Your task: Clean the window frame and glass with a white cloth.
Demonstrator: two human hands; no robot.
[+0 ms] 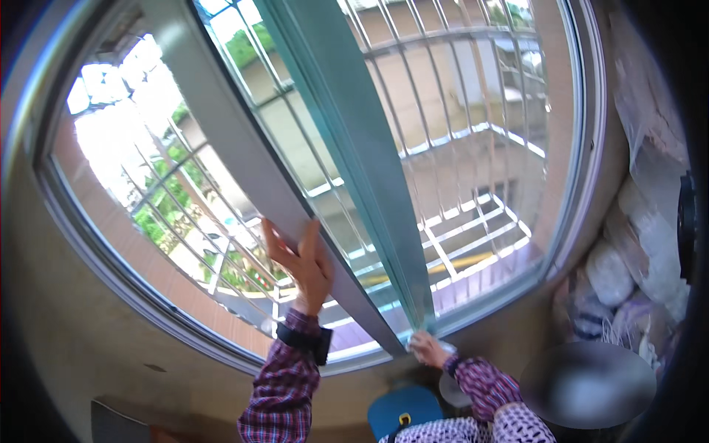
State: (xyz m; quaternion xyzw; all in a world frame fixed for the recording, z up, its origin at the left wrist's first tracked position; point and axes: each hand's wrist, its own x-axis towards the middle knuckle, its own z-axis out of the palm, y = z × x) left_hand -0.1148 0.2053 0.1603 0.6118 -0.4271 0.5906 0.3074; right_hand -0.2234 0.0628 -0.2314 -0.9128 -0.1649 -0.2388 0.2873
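Observation:
My left hand [303, 268] is on the grey metal stile of a sliding window sash [266, 166], with its fingers gripping the stile from either side. A spot of red shows between those fingers. Lower and to the right, my right hand [427, 349] holds a pale, cloth-like piece [446, 347], partly hidden by the hand. It touches the foot of the greenish sash stile [360, 149], at the bottom window track [354, 364]. Both sleeves are plaid, and a black watch-like band [307, 339] circles my left wrist.
Metal security bars [443, 83] stand outside the glass. Filled plastic bags [615, 271] are piled at the right, above a blurred oval patch. Below me are a blue object [401, 407] with a yellow ring and a pale round container [453, 390]. A dark panel [119, 423] stands at lower left.

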